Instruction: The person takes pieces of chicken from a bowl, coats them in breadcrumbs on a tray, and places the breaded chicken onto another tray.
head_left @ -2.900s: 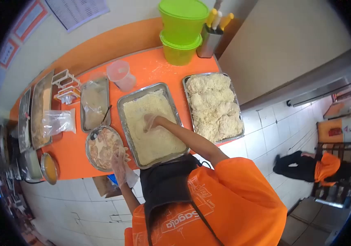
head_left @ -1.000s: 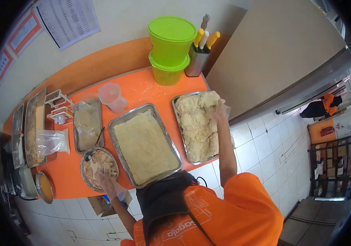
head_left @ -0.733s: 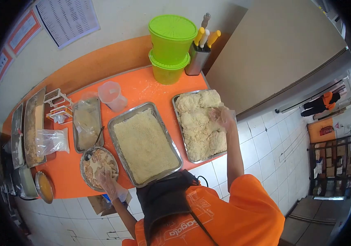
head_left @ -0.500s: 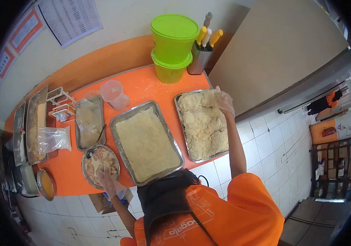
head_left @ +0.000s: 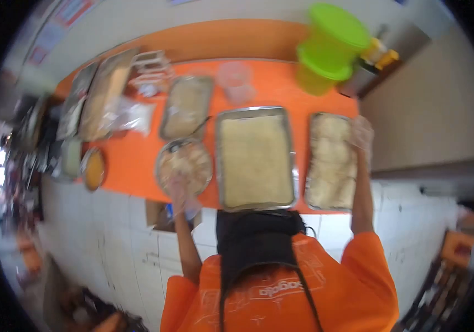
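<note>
Right grip beside the coated pieces, left grip at the bowl, both too blurred to read.

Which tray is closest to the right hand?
The rightmost tray, the one with lumpy pale filling. The right hand is at its edge; the wide middle tray, filled flat, is farther away.

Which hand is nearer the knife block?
Right. The right hand is at the right side of the coated-food tray, near the knife block; the left hand is farther off, at the round bowl.
</note>
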Available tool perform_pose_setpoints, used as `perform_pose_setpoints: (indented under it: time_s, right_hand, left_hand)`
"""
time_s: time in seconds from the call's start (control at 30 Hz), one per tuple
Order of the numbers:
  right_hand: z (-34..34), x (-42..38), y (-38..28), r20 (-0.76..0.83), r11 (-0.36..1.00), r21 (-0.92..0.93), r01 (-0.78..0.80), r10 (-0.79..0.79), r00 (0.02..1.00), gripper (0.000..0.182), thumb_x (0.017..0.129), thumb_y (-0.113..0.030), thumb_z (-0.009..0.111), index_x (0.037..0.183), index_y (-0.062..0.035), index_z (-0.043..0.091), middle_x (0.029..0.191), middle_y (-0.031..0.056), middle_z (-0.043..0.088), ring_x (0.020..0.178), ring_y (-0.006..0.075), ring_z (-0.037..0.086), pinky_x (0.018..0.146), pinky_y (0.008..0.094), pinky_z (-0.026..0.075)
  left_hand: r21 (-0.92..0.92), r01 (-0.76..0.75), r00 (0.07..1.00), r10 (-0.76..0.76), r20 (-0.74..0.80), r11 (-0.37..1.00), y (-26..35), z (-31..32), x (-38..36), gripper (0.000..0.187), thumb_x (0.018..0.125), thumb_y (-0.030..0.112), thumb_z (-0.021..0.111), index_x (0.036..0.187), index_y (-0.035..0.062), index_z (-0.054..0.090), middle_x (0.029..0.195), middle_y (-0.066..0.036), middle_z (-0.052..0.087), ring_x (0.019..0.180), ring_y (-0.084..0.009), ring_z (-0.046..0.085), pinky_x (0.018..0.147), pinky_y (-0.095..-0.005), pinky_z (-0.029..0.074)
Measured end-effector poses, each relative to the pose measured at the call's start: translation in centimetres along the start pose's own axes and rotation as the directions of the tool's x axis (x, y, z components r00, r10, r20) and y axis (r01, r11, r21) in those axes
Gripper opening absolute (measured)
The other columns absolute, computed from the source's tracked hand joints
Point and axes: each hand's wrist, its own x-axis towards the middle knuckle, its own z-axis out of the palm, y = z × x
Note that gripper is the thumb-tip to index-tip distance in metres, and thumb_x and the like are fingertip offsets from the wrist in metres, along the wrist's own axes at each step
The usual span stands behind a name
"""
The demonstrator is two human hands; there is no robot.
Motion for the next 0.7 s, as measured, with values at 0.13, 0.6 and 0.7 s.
perform_pose_setpoints:
  time_s: [0.13,0.6,0.7]
  right_hand:
    - [-5.5,-0.9,-6.1,-0.253,0.995,0.066,0.075,-0.055,0.966,0.031,0.094,-0.028,0.048,0.103,-0.0025,0.063,0.12,0.0193,0.059,0.102,0.0356,0.059,0.08,0.0465,0.047]
    - [-1.5,-19.7,-28.4,0.243,0.498,0.833,0.24,-0.72,0.65,0.017,0.078,-0.006,0.058,0.091,-0.0006,0.067,0.086,0.0224,0.064,0.084,0.0392,0.061,0.075,0.0461,0.048]
    - [-1.3,-19.7,-28.2,0.094,0.394,0.848,0.354,-0.77,0.631,0.015,0.079,-0.008,0.058,0.088,0.0007,0.066,0.082,0.0225,0.063,0.081,0.0402,0.06,0.073,0.0462,0.048]
  left_hand:
    - [-0.203,0.013,0.994,-0.034,-0.102,0.979,4.0,-3.4,2.5,0.034,0.093,0.024,0.057,0.114,-0.0028,0.059,0.107,-0.015,0.062,0.099,-0.0218,0.058,0.087,-0.035,0.046]
    - [0.385,-0.231,0.973,0.22,0.073,0.894,1.2,-4.7,2.5,0.031,0.077,0.017,0.064,0.104,0.0042,0.066,0.098,-0.016,0.066,0.093,-0.0349,0.062,0.082,-0.0428,0.049]
    - [0.308,-0.371,0.929,0.35,0.123,0.876,1.4,-3.3,2.6,0.023,0.075,0.017,0.062,0.094,0.0046,0.067,0.092,-0.018,0.066,0.091,-0.0344,0.063,0.079,-0.0442,0.05]
